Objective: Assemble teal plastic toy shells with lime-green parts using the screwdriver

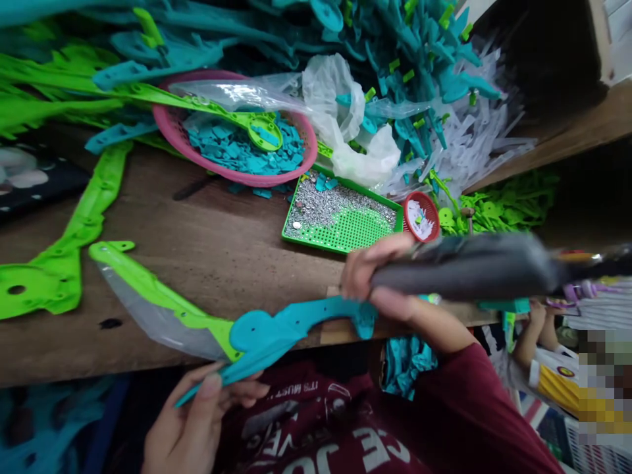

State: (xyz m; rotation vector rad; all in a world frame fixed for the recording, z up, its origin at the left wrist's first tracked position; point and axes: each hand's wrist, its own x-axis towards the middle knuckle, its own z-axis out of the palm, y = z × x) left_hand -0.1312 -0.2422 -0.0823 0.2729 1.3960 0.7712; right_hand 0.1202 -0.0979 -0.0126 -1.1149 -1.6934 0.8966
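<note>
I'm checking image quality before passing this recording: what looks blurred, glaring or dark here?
Head view: the dark handheld tool and the right hand are smeared, probably by motion, while the turquoise plastic piece is sharper; also in the head view, pale glare streaks the clear plastic film over the pink basket, part of the upper right is nearly black, and a lower-right patch is pixelated.

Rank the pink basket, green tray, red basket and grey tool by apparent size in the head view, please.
1. Pink basket
2. Green tray
3. Red basket
Grey tool: unranked, since it is blurred and looks nearer the camera.
</note>
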